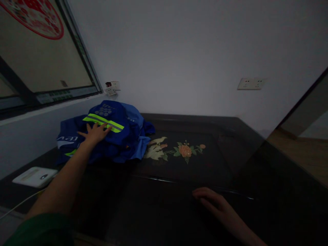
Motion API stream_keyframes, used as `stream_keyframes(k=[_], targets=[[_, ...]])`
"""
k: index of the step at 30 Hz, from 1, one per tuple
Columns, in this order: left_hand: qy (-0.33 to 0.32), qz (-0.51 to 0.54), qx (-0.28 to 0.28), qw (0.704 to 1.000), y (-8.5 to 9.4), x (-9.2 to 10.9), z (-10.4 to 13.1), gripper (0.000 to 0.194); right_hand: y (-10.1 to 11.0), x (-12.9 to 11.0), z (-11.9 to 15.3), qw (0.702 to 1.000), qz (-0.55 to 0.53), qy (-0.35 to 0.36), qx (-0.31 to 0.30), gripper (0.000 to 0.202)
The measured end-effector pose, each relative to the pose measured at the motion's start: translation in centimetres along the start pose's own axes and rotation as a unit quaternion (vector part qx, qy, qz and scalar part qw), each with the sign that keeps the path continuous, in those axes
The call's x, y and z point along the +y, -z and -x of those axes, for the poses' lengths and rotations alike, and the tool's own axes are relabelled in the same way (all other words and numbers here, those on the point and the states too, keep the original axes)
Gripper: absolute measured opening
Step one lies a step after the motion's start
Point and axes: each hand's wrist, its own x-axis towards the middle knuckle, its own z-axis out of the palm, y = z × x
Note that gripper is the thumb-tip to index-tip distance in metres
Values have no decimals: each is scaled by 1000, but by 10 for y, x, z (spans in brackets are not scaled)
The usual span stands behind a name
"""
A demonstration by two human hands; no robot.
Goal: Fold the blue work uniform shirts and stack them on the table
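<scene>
A heap of blue clothing [120,136] with yellow-green reflective stripes lies at the back left of a dark table [179,212]. My left hand [94,133] is stretched out and rests flat on top of the heap, fingers spread, near one stripe. My right hand [212,201] lies palm down on the bare tabletop at the near right, fingers loosely together, holding nothing. The lighting is dim.
A flower and bird inlay [176,149] decorates the table's middle. A white flat device [34,176] with a cable sits at the near left edge. Wall sockets [112,87] are behind the clothes, another socket plate [250,83] at right. A window [38,61] is at upper left.
</scene>
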Motion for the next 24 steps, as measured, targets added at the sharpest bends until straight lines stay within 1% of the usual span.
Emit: stream_keyframes(k=[1,2,3,4,5,6,7,8,9,10,11,12,13,14,18,20,24], targets=[[0,-8,60,998,10,16,10,56,2,-4,1,1000,9,5,-1,39],[-9,-5,120,993,17,37,26,48,3,-7,1,1000,18,13,-5,38],[-48,23,147,988,19,61,47,39,2,-10,1,999,25,25,-12,38],[-111,71,109,985,17,87,73,33,0,-12,0,998,31,43,-26,39],[-177,137,31,974,11,114,104,30,-5,-14,-1,996,36,67,-49,40],[-238,205,-79,946,0,139,139,32,-11,-15,-3,991,42,96,-78,44],[-292,259,-199,899,-13,161,175,37,-18,-15,-4,984,46,129,-111,49],[-347,302,-299,836,-28,179,211,40,-25,-13,-5,975,47,160,-145,55],[-383,337,-361,780,-42,193,243,41,-32,-11,-6,966,42,185,-176,60],[-396,373,-398,738,-55,201,270,44,-38,-8,-7,958,33,202,-201,65],[-382,400,-417,721,-66,206,289,48,-43,-4,-7,953,21,209,-218,67],[-367,421,-424,713,-74,208,301,52,-46,0,-8,952,9,207,-224,69],[-352,439,-426,709,-79,208,306,55,-48,4,-9,954,-2,199,-224,69],[-344,450,-427,705,-82,207,306,57,-48,8,-11,956,-10,191,-223,70],[-366,474,-441,669,-79,205,284,61,-48,23,-19,954,-29,178,-241,71],[-372,481,-449,655,-78,206,279,63,-48,29,-22,952,-31,175,-248,70],[-361,469,-476,650,-84,205,284,67,-49,31,-22,953,-24,174,-248,71]])
